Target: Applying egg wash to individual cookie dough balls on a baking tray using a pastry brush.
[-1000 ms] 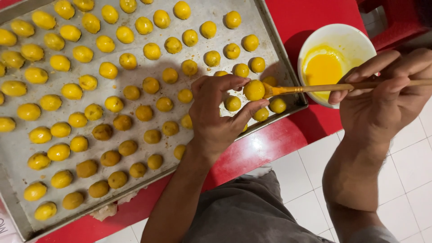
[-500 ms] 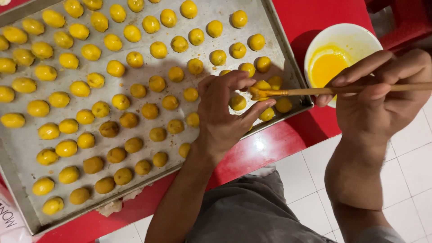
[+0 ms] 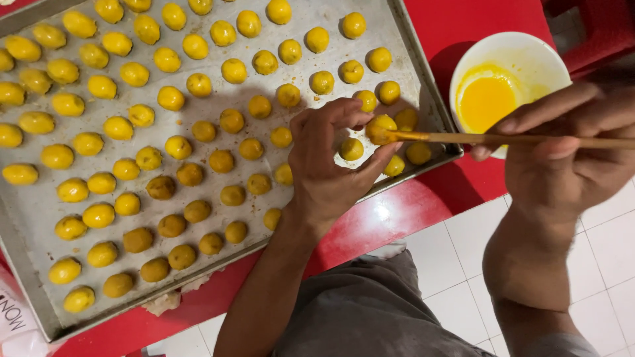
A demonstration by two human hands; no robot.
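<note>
Head view: left hand (image 3: pixel 324 168) pinching one dough ball (image 3: pixel 380 127) between thumb and forefinger, just above metal baking tray (image 3: pixel 26 218), near its right edge. Right hand (image 3: pixel 569 152) clamped on wooden brush (image 3: pixel 503 139), bristles touching that ball. White bowl of egg yolk (image 3: pixel 506 82) beside tray on red table (image 3: pixel 410 205).

A small round dough ball (image 3: pixel 378 127), glossy yellow, sat raised just above the metal baking tray (image 3: pixel 417 79) near its right edge, pinched between thumb and forefinger. A thin wooden brush (image 3: pixel 503 139) lay almost level (its handle running off to the right), its yellow-wet tip touching the ball's right side.
</note>
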